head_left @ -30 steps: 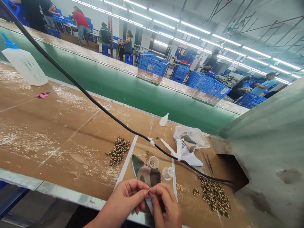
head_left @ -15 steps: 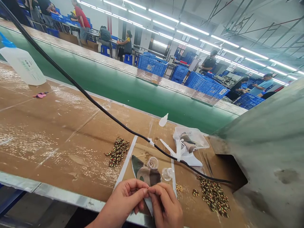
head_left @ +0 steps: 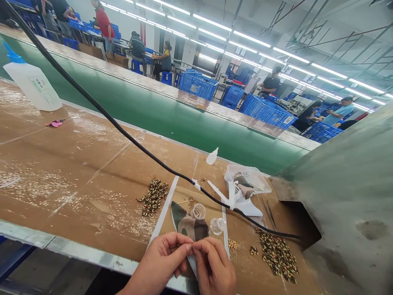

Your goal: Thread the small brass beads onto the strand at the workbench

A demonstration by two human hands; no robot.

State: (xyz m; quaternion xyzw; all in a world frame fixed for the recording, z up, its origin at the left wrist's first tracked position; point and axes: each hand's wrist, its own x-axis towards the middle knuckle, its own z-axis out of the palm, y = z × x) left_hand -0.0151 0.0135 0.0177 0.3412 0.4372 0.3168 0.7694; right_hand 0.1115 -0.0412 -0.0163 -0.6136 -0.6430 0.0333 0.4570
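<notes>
My left hand (head_left: pixel 162 258) and my right hand (head_left: pixel 215 266) meet at the table's near edge, fingertips pinched together on a tiny part too small to name. Just beyond them lies a camouflage-patterned piece (head_left: pixel 188 223) on a cardboard mat, with two small clear cups (head_left: pixel 198 211) beside it. A heap of small spotted parts (head_left: pixel 153 196) lies to the left, and a longer heap of spotted parts (head_left: pixel 278 256) lies to the right.
A black cable (head_left: pixel 123 133) runs diagonally across the brown table. A white squeeze bottle (head_left: pixel 32 84) stands far left. A clear tray (head_left: pixel 250 180) with white pieces sits behind the mat. A green conveyor (head_left: pixel 172 119) runs behind; a grey housing (head_left: pixel 353 196) stands right. People work among blue crates.
</notes>
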